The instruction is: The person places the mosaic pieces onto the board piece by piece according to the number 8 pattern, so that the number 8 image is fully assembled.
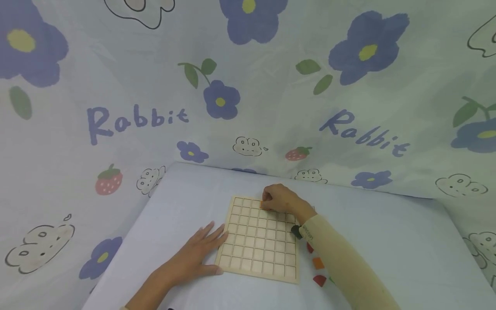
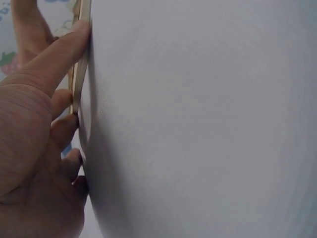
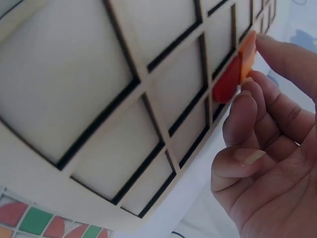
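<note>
Pinched at the fingertips of the right hand (image 1: 280, 198), an orange tile (image 3: 247, 57) sits at the far edge of a pale wooden grid board, where it meets the top row of squares; whether it lies flat in its square cannot be told.

Nearest the viewer, on a white tabletop (image 1: 391, 241), loose pieces lie just off the board's right side: a red rounded wedge (image 1: 319, 280), a bit of green (image 1: 332, 280) mostly hidden by the sleeve, an orange square (image 1: 318, 263) and, farther up, another red piece (image 1: 310, 247). A pale yellow sleeve (image 1: 348, 262) covers the right forearm and passes over this area.

The left hand (image 1: 195, 256) rests with fingers spread and apart, thumb and fingertips touching the left edge of the wooden grid board (image 1: 259, 277), whose visible squares in the head view are mostly bare.

Right beside the pinched tile, a red piece (image 3: 227, 82) shows in the right wrist view. That view also catches, at its lower left corner, a patterned grid of red and green shapes (image 3: 35, 220).

Behind the table hangs a white backdrop (image 1: 271, 103) printed with purple flowers, strawberries and the word "Rabbit".
</note>
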`<control>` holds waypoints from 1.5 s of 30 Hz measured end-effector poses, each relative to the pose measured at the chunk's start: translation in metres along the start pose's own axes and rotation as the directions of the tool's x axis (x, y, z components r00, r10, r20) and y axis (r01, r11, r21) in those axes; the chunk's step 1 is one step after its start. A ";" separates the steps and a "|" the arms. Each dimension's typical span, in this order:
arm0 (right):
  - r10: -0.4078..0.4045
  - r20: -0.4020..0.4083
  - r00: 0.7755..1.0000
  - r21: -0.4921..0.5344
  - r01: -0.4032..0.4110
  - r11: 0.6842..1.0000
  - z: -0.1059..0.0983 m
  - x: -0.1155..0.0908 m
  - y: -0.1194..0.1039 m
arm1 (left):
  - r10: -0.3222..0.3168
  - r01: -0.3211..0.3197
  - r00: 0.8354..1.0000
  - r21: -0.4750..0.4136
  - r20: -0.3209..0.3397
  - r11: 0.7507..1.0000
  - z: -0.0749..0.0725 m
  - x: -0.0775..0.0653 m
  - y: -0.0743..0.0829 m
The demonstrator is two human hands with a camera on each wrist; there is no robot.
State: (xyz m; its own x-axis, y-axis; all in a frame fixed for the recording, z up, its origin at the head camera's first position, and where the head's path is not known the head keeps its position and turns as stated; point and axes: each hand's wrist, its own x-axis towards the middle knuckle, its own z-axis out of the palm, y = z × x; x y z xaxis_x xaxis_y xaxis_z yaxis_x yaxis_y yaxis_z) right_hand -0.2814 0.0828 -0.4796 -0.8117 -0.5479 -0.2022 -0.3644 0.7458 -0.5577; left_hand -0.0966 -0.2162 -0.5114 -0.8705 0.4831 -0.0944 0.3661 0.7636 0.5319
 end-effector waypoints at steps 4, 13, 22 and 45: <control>0.007 0.001 1.000 -0.093 -0.007 0.996 0.002 0.001 -0.003 | 0.004 -0.004 1.000 0.018 0.002 1.000 0.001 0.001 -0.001; 0.001 0.007 1.000 -0.211 0.001 0.977 0.004 0.000 -0.005 | 0.040 -0.038 0.999 0.137 -0.015 0.990 0.000 -0.001 0.001; -0.019 0.009 1.000 -0.247 0.021 0.969 0.002 -0.001 -0.006 | 0.060 -0.054 0.998 0.184 -0.028 0.981 0.002 -0.001 0.001; -0.058 -0.140 0.988 -0.106 0.043 0.993 -0.022 -0.063 0.008 | 0.093 -0.080 0.994 0.221 -0.049 0.972 0.004 -0.001 0.003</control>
State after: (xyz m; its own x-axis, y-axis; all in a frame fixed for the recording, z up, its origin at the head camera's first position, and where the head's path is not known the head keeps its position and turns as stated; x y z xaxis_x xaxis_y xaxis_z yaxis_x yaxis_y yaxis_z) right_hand -0.2434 0.1316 -0.4543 -0.8451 -0.5319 -0.0547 -0.4457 0.7573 -0.4774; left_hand -0.0937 -0.2128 -0.5131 -0.8475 0.5308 -0.0034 0.4984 0.7979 0.3390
